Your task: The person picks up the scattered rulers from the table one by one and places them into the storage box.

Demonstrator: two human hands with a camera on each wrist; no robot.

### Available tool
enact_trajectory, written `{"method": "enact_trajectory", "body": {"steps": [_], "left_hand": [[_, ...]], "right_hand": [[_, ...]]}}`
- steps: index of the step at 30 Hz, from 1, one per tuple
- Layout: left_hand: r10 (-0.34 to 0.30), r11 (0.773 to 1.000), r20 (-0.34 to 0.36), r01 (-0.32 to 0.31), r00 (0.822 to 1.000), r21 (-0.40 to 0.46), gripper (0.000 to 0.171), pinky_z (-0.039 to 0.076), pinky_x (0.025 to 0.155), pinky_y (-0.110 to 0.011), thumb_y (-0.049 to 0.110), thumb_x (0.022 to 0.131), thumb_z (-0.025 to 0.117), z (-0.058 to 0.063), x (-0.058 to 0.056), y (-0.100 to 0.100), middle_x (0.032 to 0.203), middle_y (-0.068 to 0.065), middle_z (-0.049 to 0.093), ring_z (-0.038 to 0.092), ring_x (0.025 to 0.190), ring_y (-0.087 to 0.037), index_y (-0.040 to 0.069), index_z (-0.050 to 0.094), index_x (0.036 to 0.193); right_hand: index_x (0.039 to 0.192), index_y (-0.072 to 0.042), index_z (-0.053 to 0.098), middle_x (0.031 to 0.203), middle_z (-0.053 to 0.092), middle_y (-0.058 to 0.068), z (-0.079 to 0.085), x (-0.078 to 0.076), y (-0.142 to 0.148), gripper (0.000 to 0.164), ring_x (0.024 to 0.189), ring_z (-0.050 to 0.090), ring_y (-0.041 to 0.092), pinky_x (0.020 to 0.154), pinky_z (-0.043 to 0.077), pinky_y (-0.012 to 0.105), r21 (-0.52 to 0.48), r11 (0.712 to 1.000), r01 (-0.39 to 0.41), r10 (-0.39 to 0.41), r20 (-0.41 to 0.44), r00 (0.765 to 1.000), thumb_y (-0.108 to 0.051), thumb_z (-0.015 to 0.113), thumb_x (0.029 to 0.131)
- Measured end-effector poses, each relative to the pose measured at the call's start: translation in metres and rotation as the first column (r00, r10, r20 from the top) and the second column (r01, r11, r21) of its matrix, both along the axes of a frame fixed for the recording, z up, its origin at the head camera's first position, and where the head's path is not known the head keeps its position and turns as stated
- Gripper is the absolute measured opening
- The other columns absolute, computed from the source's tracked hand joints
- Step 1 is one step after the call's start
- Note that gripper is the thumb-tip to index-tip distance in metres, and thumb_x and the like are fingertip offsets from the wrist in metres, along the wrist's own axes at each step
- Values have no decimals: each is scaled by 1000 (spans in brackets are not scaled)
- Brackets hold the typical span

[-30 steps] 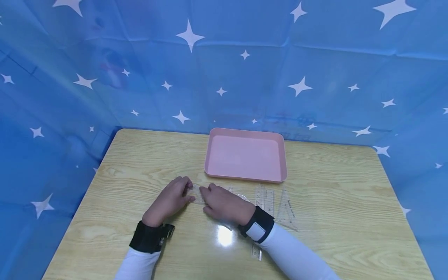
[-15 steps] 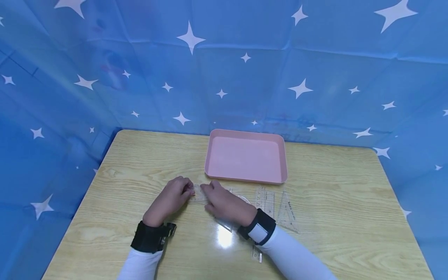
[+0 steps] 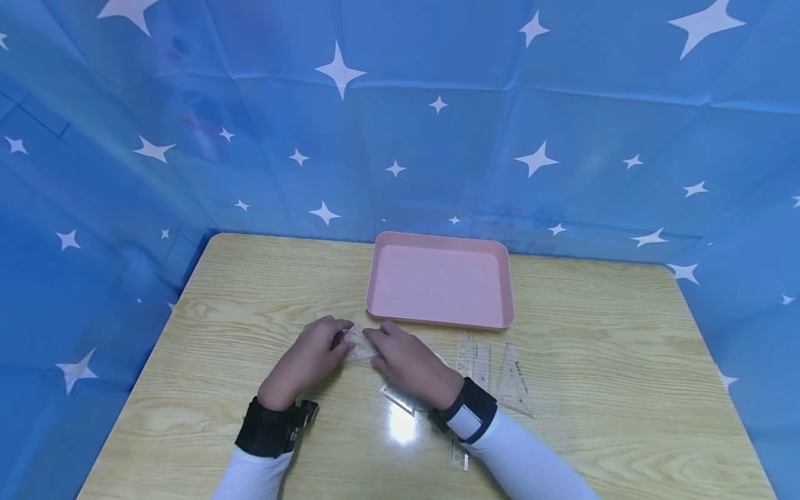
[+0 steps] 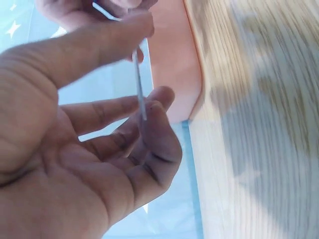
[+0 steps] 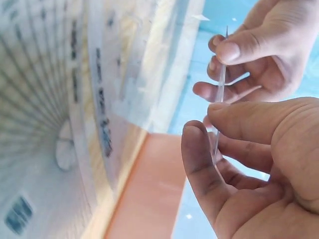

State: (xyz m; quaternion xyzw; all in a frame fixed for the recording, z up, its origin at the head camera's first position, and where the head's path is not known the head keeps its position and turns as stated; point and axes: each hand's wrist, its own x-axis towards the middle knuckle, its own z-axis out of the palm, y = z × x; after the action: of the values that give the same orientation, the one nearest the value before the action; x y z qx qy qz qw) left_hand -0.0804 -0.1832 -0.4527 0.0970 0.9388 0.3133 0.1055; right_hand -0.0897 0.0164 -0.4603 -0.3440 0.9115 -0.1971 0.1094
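Note:
Both hands hold a thin clear plastic set square [image 3: 359, 345] between them, lifted just above the table in front of the tray. My left hand [image 3: 307, 361] pinches its left side between thumb and fingers. The right hand [image 3: 409, 364] pinches the other side. In the left wrist view the set square [image 4: 139, 82] shows nearly edge-on, and in the right wrist view it is a thin upright sliver [image 5: 221, 92]. Below the right hand lie a clear protractor [image 5: 35, 99], partly hidden, and another clear piece with a straight slanted edge [image 3: 400, 401].
A pink tray [image 3: 440, 323] stands behind the hands. Right of the right hand lie two clear rulers [image 3: 481, 364] and a long clear set square [image 3: 515, 385]. Another clear strip [image 3: 458, 456] shows under the right forearm. A blue star-printed cloth [image 3: 400, 125] hangs behind the wooden table [image 3: 625, 361].
The set square has come up off the table and tilted between the hands. The left fingers have shifted their pinch on it; the right hand has moved slightly.

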Motion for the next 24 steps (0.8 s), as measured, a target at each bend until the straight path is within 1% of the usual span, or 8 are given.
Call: {"method": "enact_trajectory", "body": {"steps": [3, 6, 9, 12, 15, 19, 21, 24], "left_hand": [[-7, 1000, 18, 7, 1000, 20, 47, 42, 62, -24, 21, 87, 71, 2, 1, 3, 82, -3, 54, 47, 71, -12, -1, 59, 127], [-10, 1000, 32, 9, 999, 30, 61, 42, 64, -25, 24, 83, 76, 5, 3, 7, 88, -6, 54, 46, 75, -14, -1, 53, 133], [-4, 999, 28, 3, 1000, 35, 70, 42, 68, -27, 22, 78, 80, 7, 5, 11, 93, -6, 54, 46, 79, -15, -1, 50, 137], [4, 999, 8, -4, 1000, 45, 73, 43, 72, -29, 16, 75, 82, 9, 6, 16, 97, -6, 56, 47, 82, -15, -1, 49, 137], [14, 999, -32, -13, 999, 52, 73, 46, 75, -31, 11, 74, 82, 11, 7, 20, 102, -8, 57, 49, 84, -15, -2, 49, 138], [46, 997, -73, -41, 996, 72, 72, 49, 77, -32, 10, 75, 81, 12, 9, 25, 106, -10, 57, 52, 87, -16, -1, 48, 138], [61, 996, -96, -54, 994, 72, 72, 50, 80, -33, 10, 76, 80, 13, 10, 27, 108, -11, 56, 53, 90, -17, 0, 47, 139], [72, 996, -139, -63, 988, 70, 73, 50, 83, -34, 11, 77, 80, 14, 10, 31, 109, -11, 55, 53, 93, -19, 1, 46, 140]], "right_hand": [[138, -10, 51, 109, 57, 4, 3, 0, 2, 45, 82, 52, 8, 69, 48, 20, -10, 1000, 13, -13, -21, 1000, -21, 59, 95], [136, -8, 53, 108, 57, 4, 7, 0, 5, 43, 81, 52, 8, 69, 49, 21, -26, 999, 31, -32, -28, 999, -20, 60, 95], [134, -6, 54, 112, 58, 6, 9, -1, 8, 42, 85, 56, 9, 73, 52, 22, -43, 998, 43, -45, -52, 998, -18, 60, 94], [135, -6, 54, 114, 59, 7, 11, -2, 11, 42, 88, 58, 10, 75, 53, 23, -55, 997, 54, -59, -87, 994, -16, 59, 94], [138, -8, 51, 112, 59, 7, 11, -3, 14, 45, 89, 59, 10, 74, 53, 24, -67, 996, 63, -71, -121, 990, -14, 60, 94], [139, -10, 51, 114, 59, 7, 14, -5, 17, 48, 96, 60, 13, 79, 54, 27, -92, 993, 77, -90, -149, 985, -12, 63, 92], [137, -10, 53, 115, 60, 6, 15, -5, 18, 47, 101, 60, 14, 84, 54, 27, -103, 991, 81, -97, -165, 981, -12, 64, 91], [133, -9, 56, 115, 60, 6, 18, -7, 20, 43, 104, 59, 14, 87, 53, 26, -123, 989, 81, -105, -201, 974, -12, 64, 91]]}}
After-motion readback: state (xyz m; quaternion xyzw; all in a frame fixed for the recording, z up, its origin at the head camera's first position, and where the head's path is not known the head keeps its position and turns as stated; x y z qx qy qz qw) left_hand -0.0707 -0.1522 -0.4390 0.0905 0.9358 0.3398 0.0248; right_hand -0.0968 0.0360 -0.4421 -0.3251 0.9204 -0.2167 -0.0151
